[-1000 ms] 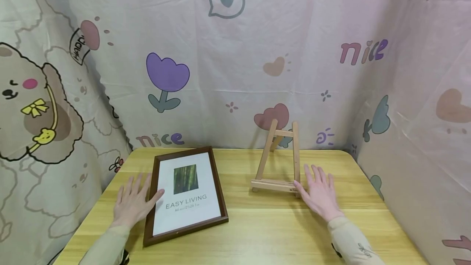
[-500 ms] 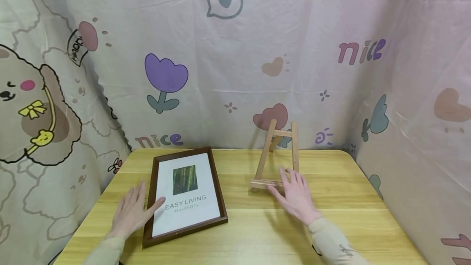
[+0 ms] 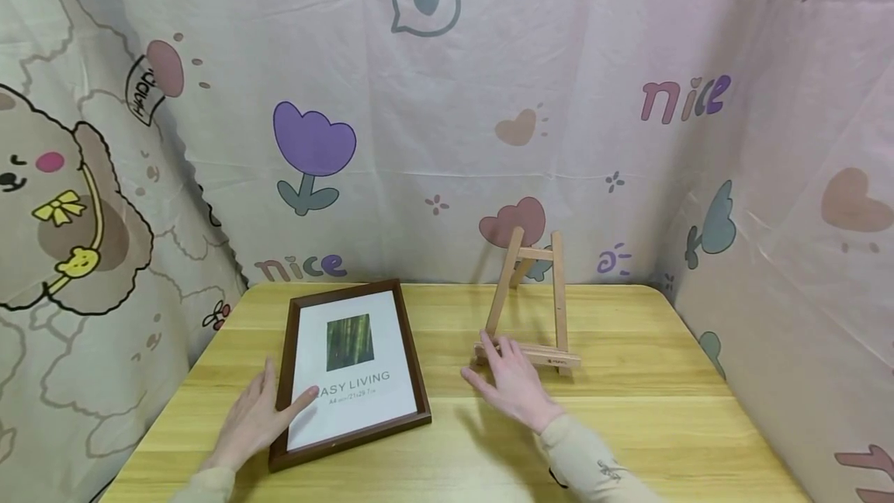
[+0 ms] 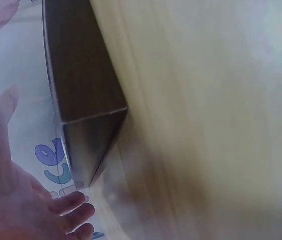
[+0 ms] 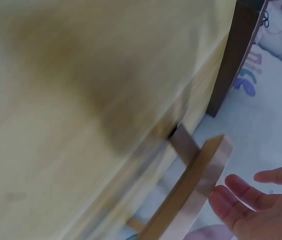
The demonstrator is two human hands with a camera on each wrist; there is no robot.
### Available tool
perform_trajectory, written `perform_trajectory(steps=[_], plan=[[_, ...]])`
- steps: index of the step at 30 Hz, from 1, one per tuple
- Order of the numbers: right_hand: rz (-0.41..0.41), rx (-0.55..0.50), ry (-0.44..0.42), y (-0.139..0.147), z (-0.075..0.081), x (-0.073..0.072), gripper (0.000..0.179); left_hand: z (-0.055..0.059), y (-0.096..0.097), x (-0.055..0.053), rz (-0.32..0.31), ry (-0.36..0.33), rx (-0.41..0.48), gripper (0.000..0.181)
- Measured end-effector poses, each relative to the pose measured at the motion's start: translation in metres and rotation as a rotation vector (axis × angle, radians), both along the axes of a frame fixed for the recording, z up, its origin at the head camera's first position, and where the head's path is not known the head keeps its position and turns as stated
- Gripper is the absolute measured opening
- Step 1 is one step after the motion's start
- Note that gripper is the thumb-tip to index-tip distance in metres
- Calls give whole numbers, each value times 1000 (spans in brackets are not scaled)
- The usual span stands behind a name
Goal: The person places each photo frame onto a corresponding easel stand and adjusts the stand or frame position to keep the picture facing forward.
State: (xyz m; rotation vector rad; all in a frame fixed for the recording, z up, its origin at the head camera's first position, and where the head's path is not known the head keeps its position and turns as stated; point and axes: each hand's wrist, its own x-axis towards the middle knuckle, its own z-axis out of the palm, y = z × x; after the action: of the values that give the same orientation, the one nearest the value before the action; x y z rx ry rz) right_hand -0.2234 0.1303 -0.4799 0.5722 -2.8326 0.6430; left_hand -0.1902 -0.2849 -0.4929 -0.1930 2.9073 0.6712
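Observation:
A brown picture frame [image 3: 377,402] lies flat on the left of the table, its white "EASY LIVING" insert facing up. Beside its left edge is my left hand [image 3: 253,419], fingers extended and thumb over the insert. In the left wrist view, the dark frame corner [image 4: 88,107] stands close to the fingers of that hand [image 4: 28,205]. Toward the right, a small wooden easel [image 3: 561,293] stands upright. My right hand [image 3: 515,388] is spread in front of its lower ledge, overlapping the left end. The right wrist view has the ledge [image 5: 193,182] right by the fingertips [image 5: 223,202].
The light wood table [image 3: 447,464] ends at a back edge just behind the frame and easel. A printed curtain [image 3: 433,115] hangs behind and along both sides.
My right hand has moved left, from the easel's right leg across to the ledge's left end. My left hand has slid slightly toward me and turned. Frame and easel have stayed put.

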Motion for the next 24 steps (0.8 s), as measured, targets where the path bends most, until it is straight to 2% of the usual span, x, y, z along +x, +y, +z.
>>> perform_trajectory(steps=[5,15,20,24], plan=[[60,-60,-103,-17,2,2,82,-3,2,2,23,-33,25,126],[114,-132,-312,-46,-5,-3,87,-11,1,2,19,-57,83,130],[138,-151,-391,-56,-7,-6,88,-13,2,4,3,-58,99,130],[199,-164,-430,-63,-10,-10,89,-13,2,6,-13,-63,123,130]])
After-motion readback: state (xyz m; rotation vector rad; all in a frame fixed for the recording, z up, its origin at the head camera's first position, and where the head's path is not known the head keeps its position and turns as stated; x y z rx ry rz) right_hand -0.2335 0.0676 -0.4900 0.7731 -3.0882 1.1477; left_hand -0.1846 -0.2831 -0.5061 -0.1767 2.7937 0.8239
